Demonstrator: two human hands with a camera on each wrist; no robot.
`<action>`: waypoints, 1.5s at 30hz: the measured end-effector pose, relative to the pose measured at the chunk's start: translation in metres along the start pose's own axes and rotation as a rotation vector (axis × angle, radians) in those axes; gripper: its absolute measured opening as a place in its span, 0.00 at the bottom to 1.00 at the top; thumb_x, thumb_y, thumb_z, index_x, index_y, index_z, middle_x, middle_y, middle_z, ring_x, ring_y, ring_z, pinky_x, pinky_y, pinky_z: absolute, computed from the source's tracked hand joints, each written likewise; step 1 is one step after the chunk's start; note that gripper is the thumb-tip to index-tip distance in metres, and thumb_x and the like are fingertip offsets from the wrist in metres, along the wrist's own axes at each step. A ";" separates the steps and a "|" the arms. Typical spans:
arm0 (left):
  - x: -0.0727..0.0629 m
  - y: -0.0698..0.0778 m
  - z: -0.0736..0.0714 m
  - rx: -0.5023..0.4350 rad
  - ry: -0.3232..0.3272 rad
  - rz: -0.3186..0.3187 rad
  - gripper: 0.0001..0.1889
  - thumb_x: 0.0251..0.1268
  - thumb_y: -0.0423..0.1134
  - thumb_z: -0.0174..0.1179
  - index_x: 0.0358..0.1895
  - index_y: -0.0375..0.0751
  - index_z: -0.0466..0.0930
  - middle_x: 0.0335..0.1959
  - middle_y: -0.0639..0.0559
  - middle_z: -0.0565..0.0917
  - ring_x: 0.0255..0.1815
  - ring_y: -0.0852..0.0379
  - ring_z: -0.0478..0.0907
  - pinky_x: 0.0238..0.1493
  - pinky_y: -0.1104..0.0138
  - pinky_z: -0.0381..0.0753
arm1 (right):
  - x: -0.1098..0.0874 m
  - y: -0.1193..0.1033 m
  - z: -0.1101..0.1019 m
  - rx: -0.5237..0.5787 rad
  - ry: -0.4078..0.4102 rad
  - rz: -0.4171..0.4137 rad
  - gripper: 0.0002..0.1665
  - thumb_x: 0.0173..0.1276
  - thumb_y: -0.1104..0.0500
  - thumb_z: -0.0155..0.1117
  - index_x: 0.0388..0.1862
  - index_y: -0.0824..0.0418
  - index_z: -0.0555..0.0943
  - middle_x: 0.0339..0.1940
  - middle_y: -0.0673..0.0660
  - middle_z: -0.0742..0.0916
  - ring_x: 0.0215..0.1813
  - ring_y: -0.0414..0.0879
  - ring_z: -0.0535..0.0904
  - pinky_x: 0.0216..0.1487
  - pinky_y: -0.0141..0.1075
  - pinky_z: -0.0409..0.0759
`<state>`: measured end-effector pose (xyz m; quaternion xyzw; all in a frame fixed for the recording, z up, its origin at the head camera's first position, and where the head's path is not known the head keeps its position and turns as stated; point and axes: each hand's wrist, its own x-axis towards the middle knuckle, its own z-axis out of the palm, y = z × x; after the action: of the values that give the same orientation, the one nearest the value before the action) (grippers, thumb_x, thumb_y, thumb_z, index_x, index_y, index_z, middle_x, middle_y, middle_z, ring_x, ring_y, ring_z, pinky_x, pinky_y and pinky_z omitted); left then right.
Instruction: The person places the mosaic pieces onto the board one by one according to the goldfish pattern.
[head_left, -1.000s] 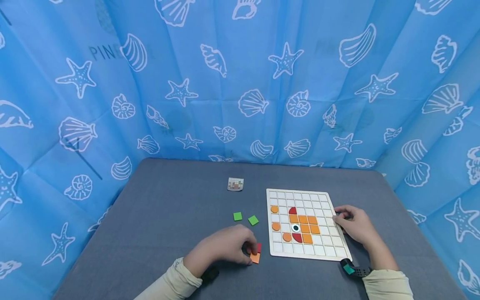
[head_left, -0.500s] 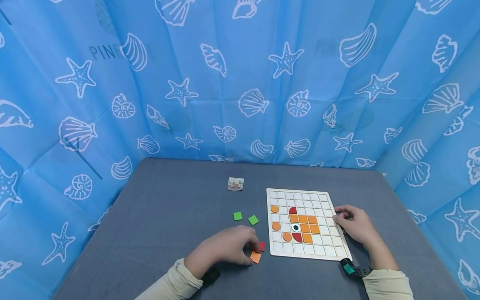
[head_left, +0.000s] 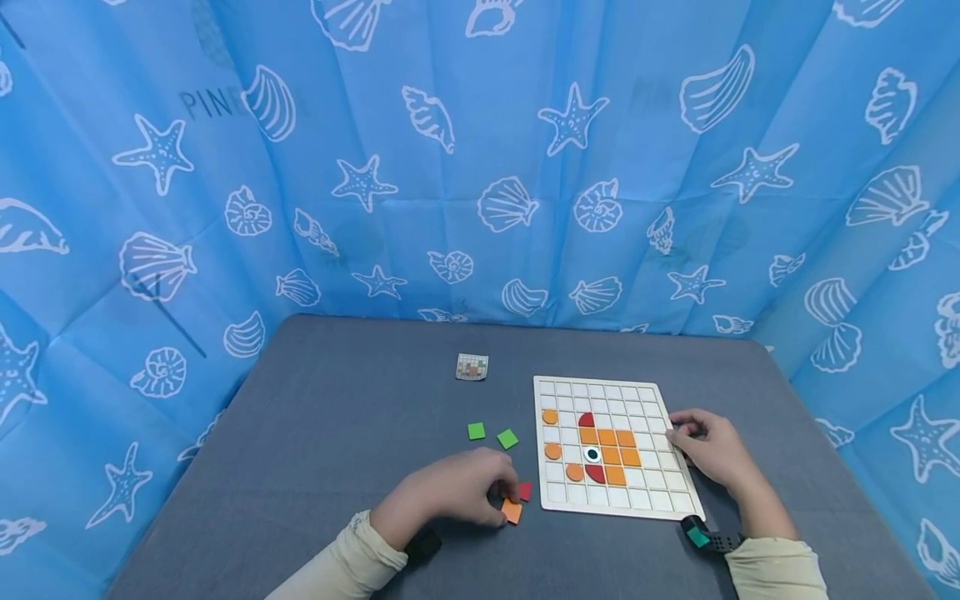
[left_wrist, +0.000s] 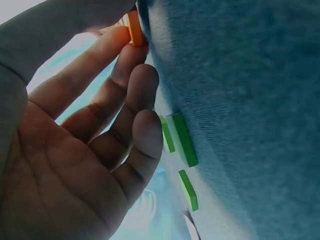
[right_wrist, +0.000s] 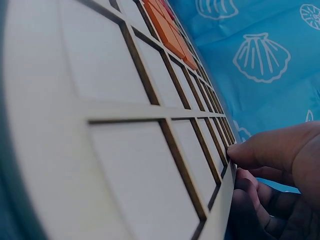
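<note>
Left hand [head_left: 465, 490] pinches the orange tile [head_left: 513, 511] at the board's [head_left: 639, 500] eight o'clock, and only the left-wrist view bares that palm [left_wrist: 60, 170]! Right hand [head_left: 708, 446] grips the board's edge at three o'clock; red tile [head_left: 525, 492] just beside the orange, at one o'clock.

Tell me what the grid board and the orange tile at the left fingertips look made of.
Grid board: likely matte wood, judging by its pale surface and dark brown cell edges.
Orange tile: painted wood or plastic, smooth-looking; its even color, thick edge included, fits either.
</note>
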<state>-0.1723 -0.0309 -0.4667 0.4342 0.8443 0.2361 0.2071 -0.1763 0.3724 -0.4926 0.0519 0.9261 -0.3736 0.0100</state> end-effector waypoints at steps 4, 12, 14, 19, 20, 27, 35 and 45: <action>0.006 0.000 -0.002 -0.028 0.008 0.023 0.10 0.62 0.36 0.76 0.46 0.48 0.91 0.37 0.63 0.82 0.36 0.70 0.77 0.40 0.77 0.79 | -0.001 0.002 0.000 0.001 -0.001 -0.005 0.24 0.78 0.60 0.61 0.65 0.76 0.76 0.39 0.60 0.81 0.33 0.43 0.77 0.30 0.36 0.81; 0.035 0.009 -0.003 -0.025 0.101 0.101 0.10 0.66 0.40 0.74 0.48 0.49 0.90 0.41 0.62 0.83 0.39 0.68 0.77 0.43 0.78 0.77 | -0.001 0.002 -0.003 -0.003 0.006 -0.009 0.25 0.78 0.60 0.61 0.65 0.76 0.76 0.40 0.60 0.81 0.33 0.44 0.77 0.31 0.36 0.82; 0.044 0.014 -0.004 -0.003 0.131 0.117 0.10 0.67 0.42 0.74 0.49 0.49 0.90 0.42 0.62 0.84 0.42 0.67 0.79 0.45 0.79 0.77 | 0.000 0.002 -0.003 -0.004 0.006 -0.004 0.25 0.78 0.60 0.61 0.65 0.76 0.76 0.40 0.60 0.81 0.33 0.44 0.77 0.31 0.36 0.81; 0.068 0.031 -0.005 0.030 0.197 0.142 0.11 0.68 0.42 0.72 0.51 0.48 0.91 0.46 0.61 0.87 0.45 0.65 0.81 0.47 0.80 0.76 | 0.001 0.001 -0.002 -0.009 0.004 0.009 0.24 0.78 0.60 0.62 0.65 0.75 0.76 0.40 0.60 0.81 0.34 0.44 0.77 0.30 0.36 0.81; 0.073 0.035 -0.005 0.036 0.206 0.145 0.11 0.68 0.42 0.72 0.51 0.48 0.91 0.46 0.61 0.87 0.45 0.67 0.80 0.46 0.80 0.76 | 0.001 0.000 -0.002 -0.010 0.003 0.011 0.24 0.78 0.60 0.62 0.65 0.75 0.76 0.40 0.60 0.81 0.34 0.44 0.77 0.30 0.36 0.80; 0.106 0.053 0.003 0.102 0.259 0.123 0.10 0.67 0.46 0.72 0.49 0.52 0.91 0.43 0.64 0.86 0.43 0.70 0.80 0.40 0.83 0.73 | 0.001 0.000 -0.001 -0.014 0.003 0.019 0.24 0.77 0.60 0.62 0.65 0.75 0.76 0.40 0.60 0.81 0.34 0.44 0.77 0.30 0.35 0.80; 0.134 0.069 0.014 0.218 0.276 0.032 0.11 0.64 0.49 0.74 0.48 0.57 0.91 0.39 0.69 0.85 0.33 0.76 0.73 0.32 0.82 0.70 | 0.002 0.003 -0.001 -0.008 -0.003 0.000 0.24 0.78 0.59 0.62 0.64 0.75 0.76 0.39 0.59 0.81 0.33 0.42 0.77 0.30 0.35 0.80; 0.151 0.075 0.020 0.299 0.208 -0.013 0.08 0.64 0.50 0.75 0.43 0.58 0.91 0.32 0.69 0.83 0.31 0.73 0.73 0.30 0.79 0.70 | 0.001 0.002 -0.001 -0.003 -0.002 -0.013 0.24 0.78 0.59 0.62 0.64 0.75 0.77 0.38 0.59 0.82 0.31 0.42 0.77 0.30 0.35 0.80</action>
<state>-0.1953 0.1374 -0.4613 0.4280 0.8896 0.1504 0.0535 -0.1767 0.3745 -0.4938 0.0454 0.9270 -0.3723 0.0085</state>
